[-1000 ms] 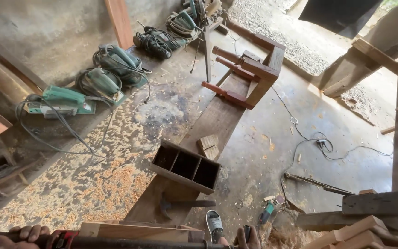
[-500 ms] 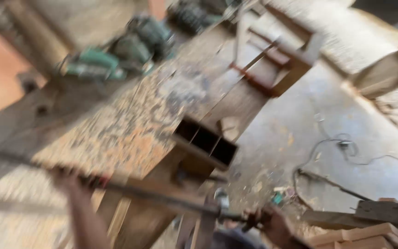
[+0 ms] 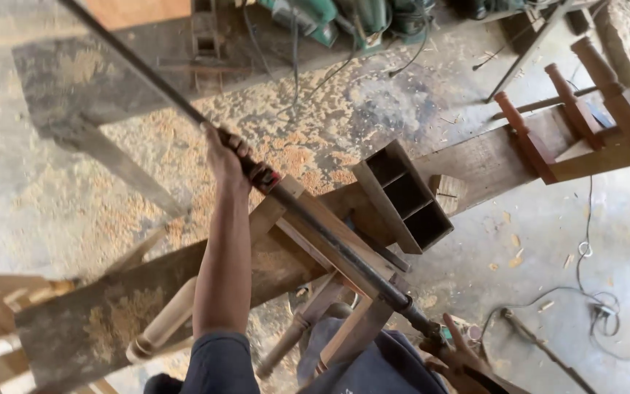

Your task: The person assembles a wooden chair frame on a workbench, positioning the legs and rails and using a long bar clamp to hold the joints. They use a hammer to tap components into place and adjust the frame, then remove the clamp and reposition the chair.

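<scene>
- The long bar clamp (image 3: pixel 329 233) runs slantwise across the view, from the top left down to the lower right, lying over a pale wooden frame (image 3: pixel 329 255) that rests on the table (image 3: pixel 74 328).
- The left hand (image 3: pixel 227 157) is wrapped tight around the bar just above its red fitting (image 3: pixel 264 176), arm stretched out.
- The right hand (image 3: pixel 457 354) sits at the bar's lower end by the screw head; its fingers look spread, and I cannot tell whether it truly grips (part of it is cut off by the frame edge).
- The bar looks like steel: stiff, heavy for its thickness, and long enough to swing at the far end, so a hold at two well-separated places suits it.
- Bare metal may be slick with dust; the fittings give surer purchase.
- A dark wooden box (image 3: pixel 402 193) with compartments sits just beside the frame, and green power tools (image 3: pixel 329 14) lie well apart near the top.
</scene>
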